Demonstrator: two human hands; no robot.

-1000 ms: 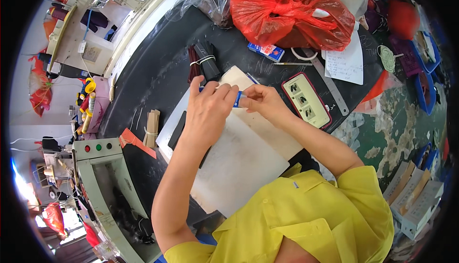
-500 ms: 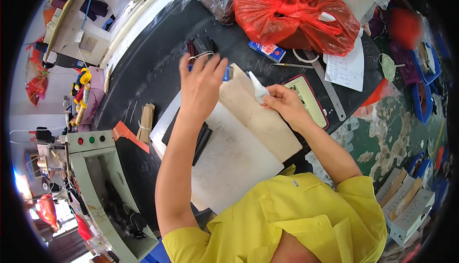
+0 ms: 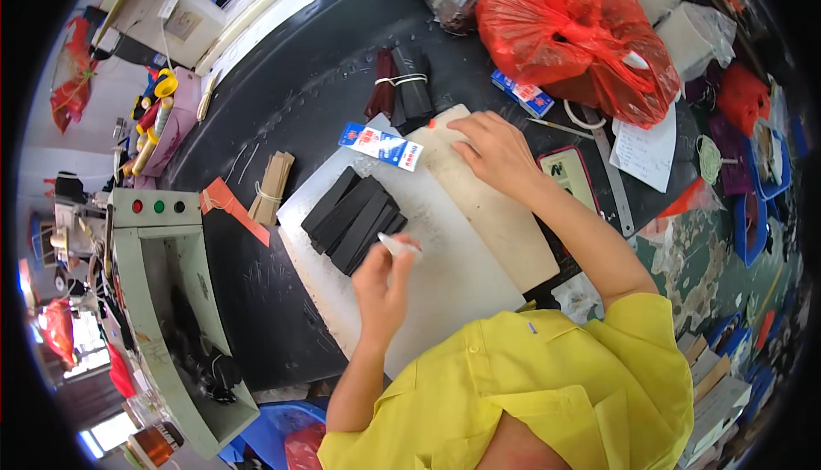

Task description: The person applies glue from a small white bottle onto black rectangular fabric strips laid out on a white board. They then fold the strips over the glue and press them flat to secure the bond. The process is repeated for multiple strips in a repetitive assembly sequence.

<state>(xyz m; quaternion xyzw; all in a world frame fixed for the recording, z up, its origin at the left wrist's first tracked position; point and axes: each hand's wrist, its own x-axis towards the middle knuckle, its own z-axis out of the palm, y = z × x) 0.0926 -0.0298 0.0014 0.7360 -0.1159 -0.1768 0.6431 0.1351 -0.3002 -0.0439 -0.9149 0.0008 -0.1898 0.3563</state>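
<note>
A small white nozzle bottle (image 3: 398, 247) is in my left hand (image 3: 379, 292), pinched between thumb and fingers just beside a fanned stack of black strips (image 3: 355, 220). The strips lie on a pale metal-looking sheet (image 3: 453, 252). Over the far end of a tan board (image 3: 487, 205), my right hand (image 3: 496, 155) rests with its fingers stretched out and nothing visible in them. A blue, white and red carton (image 3: 380, 146) lies at the sheet's far edge. Behind it are banded bundles of dark red strips (image 3: 382, 85) and grey-black strips (image 3: 412, 85).
A banded tan bundle (image 3: 272, 188) and an orange strip (image 3: 235, 212) lie to the left, near a grey metal box (image 3: 128, 239) with buttons. Farther right are a red plastic bag (image 3: 573, 42), another blue carton (image 3: 522, 94), a steel ruler (image 3: 617, 188) and a red-edged phone-like object (image 3: 571, 175).
The white bottle has passed from my right hand to my left, which has come nearer, leaving the carton on the sheet. My right hand has moved to the tan board's far end.
</note>
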